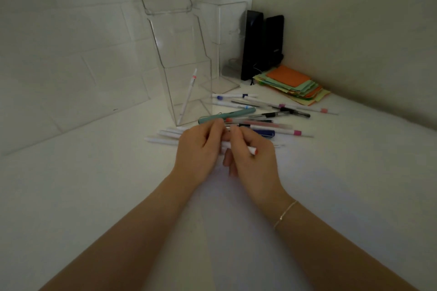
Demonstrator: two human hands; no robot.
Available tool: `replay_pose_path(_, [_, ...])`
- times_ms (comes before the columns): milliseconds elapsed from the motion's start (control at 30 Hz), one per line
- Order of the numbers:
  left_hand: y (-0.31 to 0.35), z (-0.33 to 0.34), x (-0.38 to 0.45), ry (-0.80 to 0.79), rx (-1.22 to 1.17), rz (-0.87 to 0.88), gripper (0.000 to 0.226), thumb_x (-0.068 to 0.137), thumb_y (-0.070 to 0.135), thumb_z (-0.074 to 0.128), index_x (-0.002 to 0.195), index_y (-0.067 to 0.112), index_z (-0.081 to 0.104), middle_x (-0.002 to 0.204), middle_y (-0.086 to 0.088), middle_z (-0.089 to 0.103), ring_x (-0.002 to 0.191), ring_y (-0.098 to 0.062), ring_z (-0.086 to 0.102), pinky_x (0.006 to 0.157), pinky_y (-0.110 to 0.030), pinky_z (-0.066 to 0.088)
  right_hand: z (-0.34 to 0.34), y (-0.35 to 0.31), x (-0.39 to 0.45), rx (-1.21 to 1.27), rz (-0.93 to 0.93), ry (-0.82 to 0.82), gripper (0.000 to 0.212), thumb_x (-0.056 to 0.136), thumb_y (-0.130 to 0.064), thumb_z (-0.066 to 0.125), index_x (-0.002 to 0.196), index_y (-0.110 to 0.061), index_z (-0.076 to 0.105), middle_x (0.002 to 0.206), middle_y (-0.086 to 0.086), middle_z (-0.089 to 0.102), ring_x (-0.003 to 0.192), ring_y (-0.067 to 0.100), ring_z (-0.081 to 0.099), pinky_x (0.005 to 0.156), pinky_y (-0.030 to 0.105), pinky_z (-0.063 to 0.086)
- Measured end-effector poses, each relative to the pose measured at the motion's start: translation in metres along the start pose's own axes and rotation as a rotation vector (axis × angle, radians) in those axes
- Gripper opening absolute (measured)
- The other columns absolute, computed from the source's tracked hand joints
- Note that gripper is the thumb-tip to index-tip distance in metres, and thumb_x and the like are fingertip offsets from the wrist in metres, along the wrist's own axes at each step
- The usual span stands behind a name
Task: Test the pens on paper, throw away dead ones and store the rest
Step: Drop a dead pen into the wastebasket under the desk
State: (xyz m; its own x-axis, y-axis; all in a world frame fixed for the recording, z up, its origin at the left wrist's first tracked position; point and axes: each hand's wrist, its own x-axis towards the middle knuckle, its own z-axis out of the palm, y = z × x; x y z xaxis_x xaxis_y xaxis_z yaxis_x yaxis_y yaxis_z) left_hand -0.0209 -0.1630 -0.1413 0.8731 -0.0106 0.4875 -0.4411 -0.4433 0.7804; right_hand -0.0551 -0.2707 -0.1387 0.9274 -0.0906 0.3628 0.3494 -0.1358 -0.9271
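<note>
Both my hands meet over the white desk and hold one white pen with a red end [251, 149]. My left hand [201, 149] grips its left part, and my right hand [251, 156] curls round its right part, the red end poking out past the fingers. Just behind them lies a scattered pile of pens [260, 113], among them a teal pen [227, 115] and a dark blue pen [264, 133]. One white pen with a pink band [188, 97] leans inside the clear tiered holder [189, 111].
A stack of orange, green and yellow paper notes [293, 85] lies at the back right. Two black upright devices [260, 42] and a clear box [224, 42] stand in the corner. Several white pens [165, 136] lie left of my hands.
</note>
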Motion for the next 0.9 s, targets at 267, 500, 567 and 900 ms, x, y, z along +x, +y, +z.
replay_pose_path(267, [0.052, 0.025, -0.007, -0.049, 0.259, 0.305, 0.032, 0.096, 0.032, 0.036, 0.117, 0.016, 0.055, 0.113, -0.001, 0.060, 0.103, -0.013, 0.052, 0.091, -0.025, 0.038, -0.118, -0.073, 0.032, -0.083, -0.048, 0.170, 0.020, 0.082, -0.012, 0.070, 0.064, -0.014, 0.061, 0.049, 0.001, 0.058, 0.036, 0.009, 0.051, 0.040, 0.021, 0.045])
replay_pose_path(500, [0.114, 0.138, -0.050, -0.626, 0.376, 0.540, 0.033, 0.098, 0.024, 0.040, 0.129, 0.018, 0.050, 0.139, -0.001, 0.044, 0.128, -0.018, 0.038, 0.105, -0.030, 0.024, -0.264, -0.079, -0.044, -0.529, 0.030, 0.502, 0.014, 0.085, -0.024, 0.065, 0.078, -0.012, 0.065, 0.063, 0.008, 0.063, 0.047, 0.010, 0.057, 0.057, 0.032, 0.049])
replay_pose_path(567, [0.125, 0.171, -0.061, -0.696, 0.365, 0.592, 0.033, 0.098, 0.024, 0.040, 0.129, 0.017, 0.050, 0.138, -0.002, 0.047, 0.128, -0.019, 0.040, 0.105, -0.033, 0.025, -0.293, -0.073, -0.077, -0.623, 0.047, 0.679, 0.023, 0.090, -0.030, 0.058, 0.081, -0.010, 0.062, 0.065, 0.011, 0.061, 0.050, 0.010, 0.053, 0.055, 0.027, 0.045])
replay_pose_path(900, [0.151, 0.241, -0.099, -0.760, 0.344, 0.565, 0.046, 0.091, 0.038, 0.034, 0.132, 0.023, 0.048, 0.143, -0.003, 0.041, 0.132, -0.018, 0.034, 0.109, -0.035, 0.020, -0.350, 0.044, -0.185, -0.871, 0.498, 0.561, 0.029, 0.094, -0.031, 0.049, 0.072, -0.013, 0.053, 0.061, 0.000, 0.056, 0.058, 0.020, 0.056, 0.059, 0.030, 0.042])
